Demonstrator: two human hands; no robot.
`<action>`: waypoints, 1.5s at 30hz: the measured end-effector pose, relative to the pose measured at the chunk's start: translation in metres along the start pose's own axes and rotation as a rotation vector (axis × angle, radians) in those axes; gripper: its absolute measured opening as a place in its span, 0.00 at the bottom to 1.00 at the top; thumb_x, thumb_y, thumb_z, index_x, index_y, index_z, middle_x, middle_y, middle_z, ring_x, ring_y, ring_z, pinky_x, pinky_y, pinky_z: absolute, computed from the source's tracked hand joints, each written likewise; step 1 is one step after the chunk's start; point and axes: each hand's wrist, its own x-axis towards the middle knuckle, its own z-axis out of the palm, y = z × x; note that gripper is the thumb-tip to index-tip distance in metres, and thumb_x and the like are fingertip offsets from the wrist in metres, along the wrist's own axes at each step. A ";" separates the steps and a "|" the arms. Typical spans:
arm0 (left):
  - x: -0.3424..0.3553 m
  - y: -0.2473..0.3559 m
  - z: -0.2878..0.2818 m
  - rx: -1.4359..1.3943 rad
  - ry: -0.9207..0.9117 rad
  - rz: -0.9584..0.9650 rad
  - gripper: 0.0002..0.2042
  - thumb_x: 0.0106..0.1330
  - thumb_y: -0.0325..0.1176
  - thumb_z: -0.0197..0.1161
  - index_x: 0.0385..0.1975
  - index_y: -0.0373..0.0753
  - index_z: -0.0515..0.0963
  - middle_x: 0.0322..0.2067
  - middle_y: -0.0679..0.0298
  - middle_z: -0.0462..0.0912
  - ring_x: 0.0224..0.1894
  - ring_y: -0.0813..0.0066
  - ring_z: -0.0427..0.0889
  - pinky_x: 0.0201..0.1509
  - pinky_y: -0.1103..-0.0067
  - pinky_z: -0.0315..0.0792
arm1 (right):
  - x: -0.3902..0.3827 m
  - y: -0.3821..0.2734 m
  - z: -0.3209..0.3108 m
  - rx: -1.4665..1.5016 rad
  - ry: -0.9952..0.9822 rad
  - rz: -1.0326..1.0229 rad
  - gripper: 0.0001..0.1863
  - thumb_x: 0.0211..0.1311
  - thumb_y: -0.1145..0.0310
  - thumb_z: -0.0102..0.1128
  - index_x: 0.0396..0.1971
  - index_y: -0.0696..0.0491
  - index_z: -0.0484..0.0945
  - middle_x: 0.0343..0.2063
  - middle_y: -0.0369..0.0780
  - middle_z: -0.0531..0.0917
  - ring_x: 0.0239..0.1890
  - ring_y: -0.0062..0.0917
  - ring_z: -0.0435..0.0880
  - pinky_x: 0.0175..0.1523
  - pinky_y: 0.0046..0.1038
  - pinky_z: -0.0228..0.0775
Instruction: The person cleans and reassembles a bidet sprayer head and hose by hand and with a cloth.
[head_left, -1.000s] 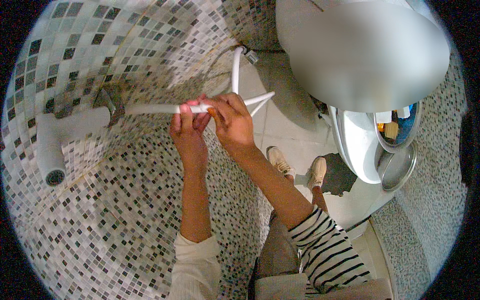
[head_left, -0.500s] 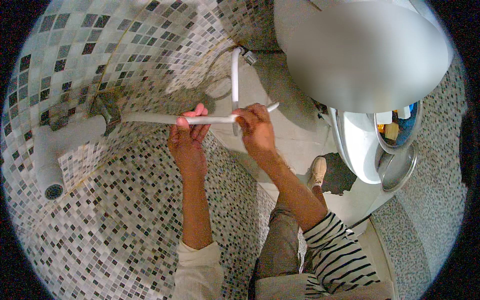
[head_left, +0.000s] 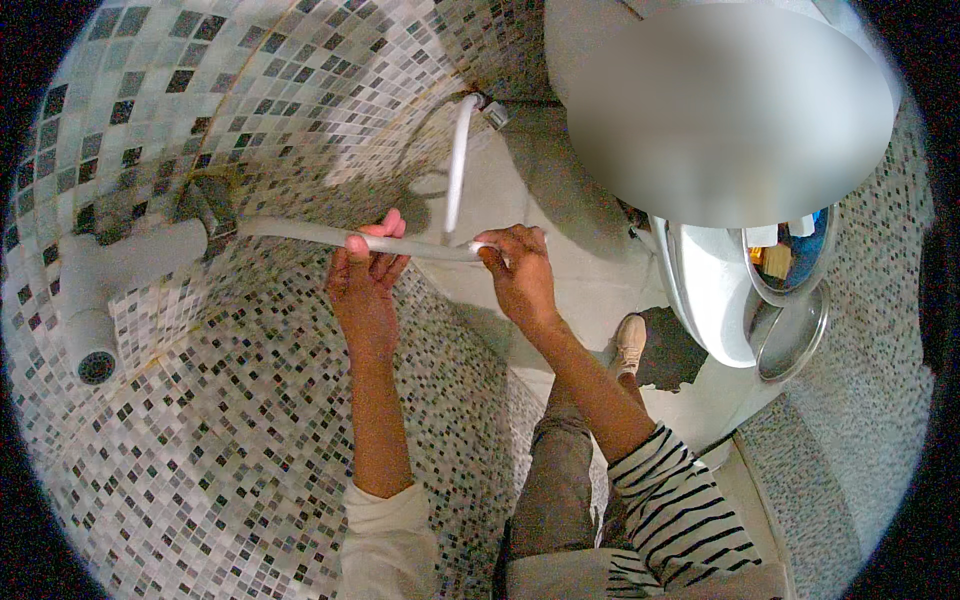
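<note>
A white flexible hose [head_left: 300, 233] runs from a wall fitting [head_left: 207, 205] on the mosaic-tiled wall across to the right, then bends up to a second fitting [head_left: 492, 110] near the floor corner. My left hand [head_left: 365, 285] grips the hose about midway along its horizontal stretch. My right hand [head_left: 518, 270] holds it at the bend, fingers curled around it. A white spray head [head_left: 112, 280] hangs in its wall holder at the left, nozzle pointing down.
A white toilet [head_left: 715, 290] with its seat ring [head_left: 795, 325] stands at the right. Small grey, black and white mosaic tiles [head_left: 200, 430] cover the wall. My shoe [head_left: 630, 345] rests on the pale floor [head_left: 590, 290].
My right hand has slid rightward along the hose, away from my left hand. The hose now lies stretched straighter between the hands.
</note>
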 end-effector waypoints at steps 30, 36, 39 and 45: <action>-0.164 -0.099 0.088 -0.235 0.531 -0.420 0.18 0.62 0.47 0.53 0.23 0.36 0.68 0.23 0.62 0.74 0.28 0.74 0.73 0.37 0.79 0.68 | -0.174 0.032 -0.071 -0.318 -0.202 0.216 0.10 0.56 0.64 0.47 0.38 0.48 0.71 0.37 0.38 0.75 0.36 0.28 0.71 0.40 0.37 0.56; -0.169 -0.086 0.080 -0.517 0.402 -0.354 0.25 0.64 0.51 0.46 0.06 0.48 0.52 0.05 0.74 0.50 0.07 0.83 0.48 0.12 0.84 0.46 | -0.184 0.029 -0.106 0.197 -0.244 0.167 0.10 0.53 0.75 0.54 0.37 0.54 0.71 0.37 0.42 0.76 0.37 0.32 0.74 0.40 0.30 0.65; -0.175 -0.087 0.066 -0.606 0.266 -0.339 0.25 0.65 0.50 0.44 0.06 0.48 0.53 0.05 0.74 0.50 0.07 0.83 0.47 0.12 0.84 0.45 | -0.183 0.037 -0.113 0.257 -0.318 0.089 0.12 0.51 0.77 0.56 0.37 0.53 0.72 0.40 0.41 0.76 0.41 0.31 0.75 0.44 0.29 0.66; -0.184 -0.086 0.050 -0.648 0.070 -0.360 0.25 0.67 0.48 0.38 0.06 0.47 0.53 0.04 0.73 0.50 0.07 0.83 0.45 0.12 0.82 0.43 | -0.194 0.076 -0.105 0.314 -0.428 0.079 0.12 0.49 0.79 0.57 0.36 0.53 0.74 0.38 0.39 0.77 0.45 0.31 0.75 0.51 0.30 0.64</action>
